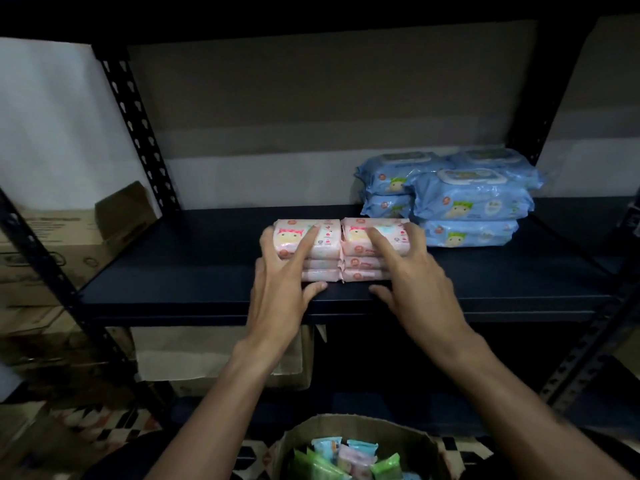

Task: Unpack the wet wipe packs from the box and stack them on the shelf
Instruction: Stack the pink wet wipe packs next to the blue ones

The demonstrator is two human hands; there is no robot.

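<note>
While two pink stacks sit touching, side by side, near the shelf's (173, 271) front edge, the left hand (280, 282) clasps the left pink stack (327, 249) and the right hand (408, 271) clasps the right pink stack (360, 263), index fingers on top. Blue packs (467, 202) are stacked just right. The box (408, 441) is below.

Stockroom. Slotted-steel rack (138, 126), dark shelf (194, 271); cartons (52, 244) stacked at left; blue packs (467, 202) and pink packs (329, 251) piled in rows; open box (381, 434) of assorted packs on the floor (104, 431).
</note>
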